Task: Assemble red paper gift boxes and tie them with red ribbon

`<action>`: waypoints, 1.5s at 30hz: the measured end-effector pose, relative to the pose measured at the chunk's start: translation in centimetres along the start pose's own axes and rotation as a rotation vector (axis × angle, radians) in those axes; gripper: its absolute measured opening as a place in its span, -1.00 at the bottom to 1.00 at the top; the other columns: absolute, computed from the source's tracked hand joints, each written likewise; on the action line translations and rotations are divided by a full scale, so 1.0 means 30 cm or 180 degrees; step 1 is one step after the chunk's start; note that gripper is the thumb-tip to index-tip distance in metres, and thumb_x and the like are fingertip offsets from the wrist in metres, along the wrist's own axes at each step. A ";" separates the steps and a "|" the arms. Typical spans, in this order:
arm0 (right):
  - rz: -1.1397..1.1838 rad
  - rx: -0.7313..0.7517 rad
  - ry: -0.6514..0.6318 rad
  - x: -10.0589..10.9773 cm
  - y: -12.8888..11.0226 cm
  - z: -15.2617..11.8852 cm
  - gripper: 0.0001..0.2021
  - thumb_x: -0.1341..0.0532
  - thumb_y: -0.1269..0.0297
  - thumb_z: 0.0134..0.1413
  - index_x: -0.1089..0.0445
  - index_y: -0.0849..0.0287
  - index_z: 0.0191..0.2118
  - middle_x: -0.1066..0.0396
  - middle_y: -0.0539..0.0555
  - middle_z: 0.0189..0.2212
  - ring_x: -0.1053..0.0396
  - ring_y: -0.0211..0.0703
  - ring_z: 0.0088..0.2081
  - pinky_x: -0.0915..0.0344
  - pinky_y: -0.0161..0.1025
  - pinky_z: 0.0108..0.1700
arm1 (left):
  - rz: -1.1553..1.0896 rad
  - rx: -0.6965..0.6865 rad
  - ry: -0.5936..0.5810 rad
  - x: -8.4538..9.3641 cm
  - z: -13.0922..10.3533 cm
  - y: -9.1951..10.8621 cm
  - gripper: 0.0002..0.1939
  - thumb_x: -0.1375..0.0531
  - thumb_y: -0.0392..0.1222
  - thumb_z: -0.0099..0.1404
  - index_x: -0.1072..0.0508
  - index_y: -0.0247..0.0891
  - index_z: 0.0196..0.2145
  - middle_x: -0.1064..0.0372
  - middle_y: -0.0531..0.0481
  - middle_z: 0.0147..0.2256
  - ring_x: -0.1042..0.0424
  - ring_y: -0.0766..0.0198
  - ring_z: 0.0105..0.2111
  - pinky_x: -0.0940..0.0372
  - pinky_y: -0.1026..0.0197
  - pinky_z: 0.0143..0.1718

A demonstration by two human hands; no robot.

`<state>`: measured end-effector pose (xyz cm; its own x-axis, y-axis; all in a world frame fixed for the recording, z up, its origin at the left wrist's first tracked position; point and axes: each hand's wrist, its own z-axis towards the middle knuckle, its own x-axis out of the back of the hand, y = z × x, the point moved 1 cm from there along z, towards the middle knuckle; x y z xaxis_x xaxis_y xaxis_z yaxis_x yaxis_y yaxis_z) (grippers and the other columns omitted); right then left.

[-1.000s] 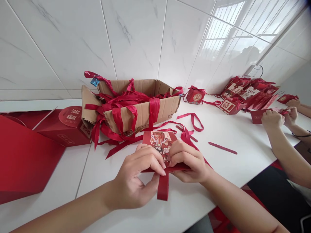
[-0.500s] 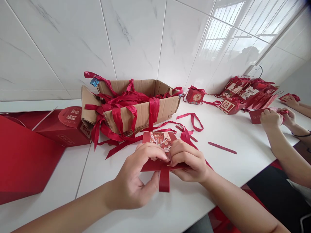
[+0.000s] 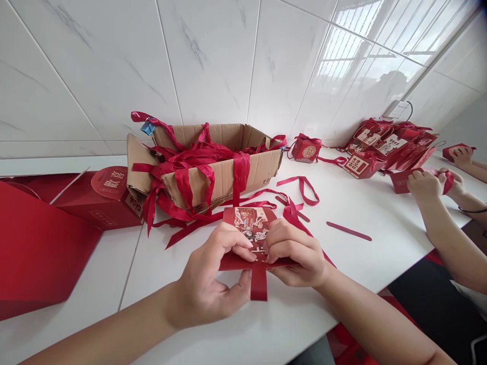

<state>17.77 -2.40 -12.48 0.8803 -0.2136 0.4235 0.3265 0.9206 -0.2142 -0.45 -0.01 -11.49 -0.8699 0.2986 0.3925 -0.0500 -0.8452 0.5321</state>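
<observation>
A small red box [image 3: 249, 223] with a printed picture lies between my hands over the white table. My left hand [image 3: 218, 276] grips its left side, fingers on top and thumb below the near edge. On the right side my right hand [image 3: 294, 251] is closed round the box, its fingertips near the middle. A red strap [image 3: 259, 284] hangs down from the near edge between both hands. A red ribbon [image 3: 292, 213] runs behind my right hand. The underside of the box is hidden.
Behind stands a cardboard box [image 3: 224, 180] full of red ribbons. Large red boxes [image 3: 108, 203] are at the left. Red strips [image 3: 349, 231] lie on the table [image 3: 342, 263]. Finished-looking gift boxes [image 3: 361, 165] and other people's hands [image 3: 428, 190] are at the right.
My left fingers have drawn back slightly toward me, showing more of the printed picture. The strap has shifted a little right. At the right, a person's hands and a small red box have moved slightly.
</observation>
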 end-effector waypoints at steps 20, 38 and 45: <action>-0.0305 -0.0197 -0.0519 0.001 0.035 -0.005 -0.88 -0.19 0.33 0.14 -0.28 0.17 -0.20 -0.30 0.12 -0.32 -0.31 -0.19 -0.32 -0.36 -0.21 -0.30 | 0.0615 -0.0490 0.0075 -0.019 -0.021 -0.041 -0.81 -0.11 -0.49 0.08 -0.32 -0.21 -0.46 -0.23 -0.04 -0.31 -0.21 0.22 -0.31 -0.27 0.12 -0.32; -0.0580 0.0400 -0.0218 -0.002 0.026 -0.024 -0.80 -0.16 0.45 0.17 -0.42 0.26 -0.10 -0.37 0.13 -0.29 -0.37 -0.16 -0.20 -0.43 -0.16 -0.29 | 0.1136 -0.1478 0.0282 -0.034 -0.039 -0.016 -0.72 -0.14 -0.62 -0.04 -0.27 -0.25 -0.58 -0.27 0.05 -0.43 -0.25 0.28 -0.33 -0.25 0.18 -0.36; -0.0614 0.0454 -0.0119 -0.008 0.028 -0.031 -0.79 -0.19 0.48 0.13 -0.43 0.28 -0.10 -0.36 0.13 -0.28 -0.37 -0.15 -0.20 -0.43 -0.16 -0.26 | 0.1064 -0.1403 0.0396 -0.042 -0.047 -0.015 -0.73 -0.16 -0.60 0.00 -0.27 -0.26 -0.55 -0.28 0.06 -0.44 -0.25 0.30 -0.32 -0.26 0.19 -0.34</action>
<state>18.16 -1.88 -13.59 0.7922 -0.3801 0.4774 0.4331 0.9013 -0.0010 -0.04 -0.64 -13.28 -0.9235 -0.0490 0.3803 0.0612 -0.9979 0.0200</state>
